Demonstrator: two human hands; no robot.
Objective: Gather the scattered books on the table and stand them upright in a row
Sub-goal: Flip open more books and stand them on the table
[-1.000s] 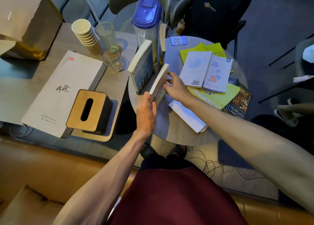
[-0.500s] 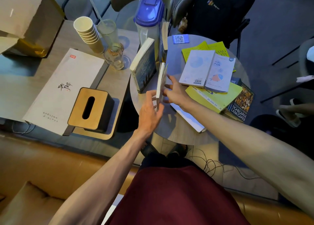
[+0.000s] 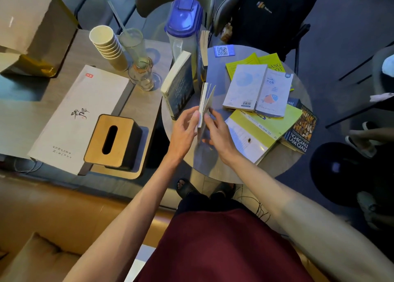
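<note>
A thin pale book stands upright on the round grey table, its pages fanned slightly. My left hand pinches its left side and my right hand steadies its right side. To its left a dark-covered book stands leaning, and another upright book stands behind it beside the jug. On the right lie flat a white book with a fish, yellow-green books, a yellow booklet and a dark book.
A blue-lidded jug stands at the table's back left. On the adjoining wooden table are stacked paper cups, a glass with a straw, a white menu and a tissue box. A backpack sits on a chair behind.
The thin book went from tilted to standing upright. My left hand moved up from its lower edge to its left side, and my right hand shifted to its right side.
</note>
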